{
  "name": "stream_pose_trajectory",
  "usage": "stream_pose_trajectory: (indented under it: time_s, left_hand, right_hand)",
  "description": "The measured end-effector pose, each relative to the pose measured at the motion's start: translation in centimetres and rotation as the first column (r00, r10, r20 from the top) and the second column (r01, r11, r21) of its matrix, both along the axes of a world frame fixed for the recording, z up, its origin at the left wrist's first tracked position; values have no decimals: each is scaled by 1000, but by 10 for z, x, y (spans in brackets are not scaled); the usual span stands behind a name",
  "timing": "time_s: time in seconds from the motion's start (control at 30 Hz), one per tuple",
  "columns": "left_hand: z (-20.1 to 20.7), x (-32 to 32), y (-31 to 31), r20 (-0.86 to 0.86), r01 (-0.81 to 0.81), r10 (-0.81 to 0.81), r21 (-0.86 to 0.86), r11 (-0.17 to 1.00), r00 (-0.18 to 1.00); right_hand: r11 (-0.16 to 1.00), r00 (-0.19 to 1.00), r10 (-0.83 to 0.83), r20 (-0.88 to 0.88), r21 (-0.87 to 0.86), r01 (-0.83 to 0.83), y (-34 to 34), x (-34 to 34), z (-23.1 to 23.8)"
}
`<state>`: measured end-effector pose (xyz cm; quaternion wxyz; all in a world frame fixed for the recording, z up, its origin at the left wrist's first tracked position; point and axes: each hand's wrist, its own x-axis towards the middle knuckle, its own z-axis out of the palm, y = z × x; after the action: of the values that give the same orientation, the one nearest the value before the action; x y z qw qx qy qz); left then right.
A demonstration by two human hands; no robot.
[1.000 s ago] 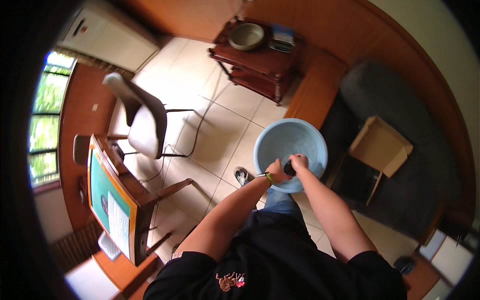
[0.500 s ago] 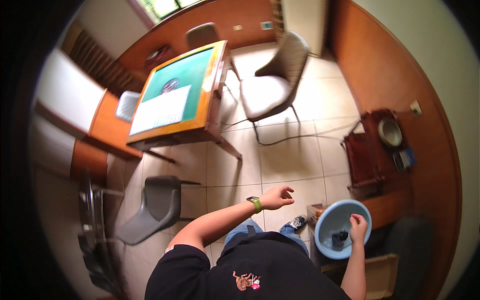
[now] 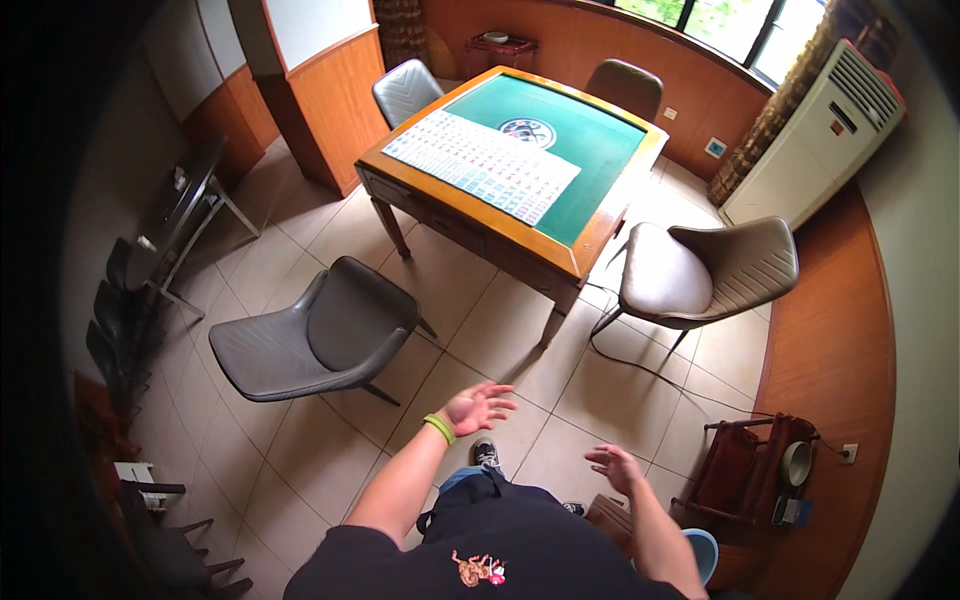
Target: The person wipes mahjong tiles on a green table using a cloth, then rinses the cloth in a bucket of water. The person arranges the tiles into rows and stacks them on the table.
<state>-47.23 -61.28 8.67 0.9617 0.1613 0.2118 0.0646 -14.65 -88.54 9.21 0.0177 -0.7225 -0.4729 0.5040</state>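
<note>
My left hand (image 3: 478, 406) is held out over the tiled floor with its fingers spread, holding nothing; a green band sits on its wrist. My right hand (image 3: 617, 467) hangs lower at my right side, fingers apart and holding nothing. A light blue basin (image 3: 703, 551) shows only as a rim low on the right, just behind my right forearm. Ahead stands a square table with a green top (image 3: 514, 160) and a sheet of white tiles laid on it.
Grey chairs surround the table: one at near left (image 3: 316, 339), one at right (image 3: 708, 270), two at the far side. A low dark wooden stand with a bowl (image 3: 760, 468) sits at right. A white floor air conditioner (image 3: 813, 136) stands in the far right corner. Dark chairs line the left wall.
My view has swung round toward the table. My right hand has left the blue basin and now holds nothing. My left hand stays open, raised in front of me.
</note>
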Motion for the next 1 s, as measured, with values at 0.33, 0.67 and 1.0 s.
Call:
stream_pose_trajectory:
  time_s: [0.33, 0.67, 1.0]
  left_hand:
    - [-71, -165, 39, -914, 766, 390, 329, 552, 112]
    - [-90, -149, 151, -840, 631, 426, 537, 560, 337]
    - [-107, -212, 288, -952, 730, 306, 229, 644, 28]
  right_hand:
    - [831, 963, -209, -172, 488, 268, 211, -73, 44]
    - [905, 926, 282, 253, 249, -344, 328, 32, 34]
    - [852, 882, 149, 447, 395, -344, 592, 177, 85]
